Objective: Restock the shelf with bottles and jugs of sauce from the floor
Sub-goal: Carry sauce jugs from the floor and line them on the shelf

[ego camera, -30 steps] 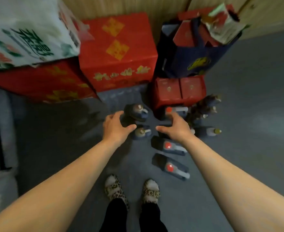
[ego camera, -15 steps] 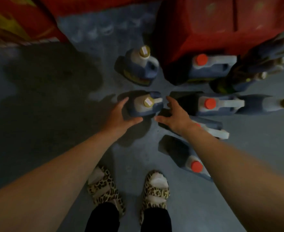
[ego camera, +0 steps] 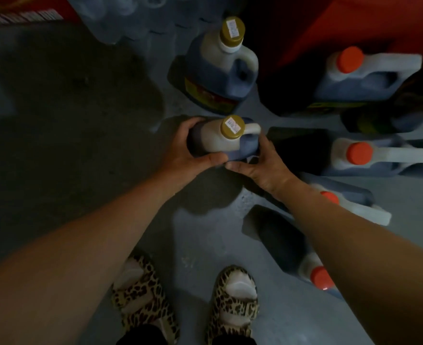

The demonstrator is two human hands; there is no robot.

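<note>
Here both hands clasp one gold-capped jug (ego camera: 220,140) of dark sauce standing on the grey floor (ego camera: 56,145). The left hand (ego camera: 188,150) curls round its left side, the right hand (ego camera: 260,168) round its right, thumbs nearly touching in front. Another gold-capped jug (ego camera: 218,70) stands just behind; orange-capped jugs (ego camera: 370,155) stand rightward.

No text can be read. The small white sticker (ego camera: 232,123) on the gold cap of the dark plastic sauce jug held in both hands carries faint printed marks, too blurred to make out. A like sticker (ego camera: 232,27) sits on the gold cap of the jug behind it, equally unreadable. That rear jug's yellow and red label (ego camera: 209,95) shows only smeared shapes.
</note>
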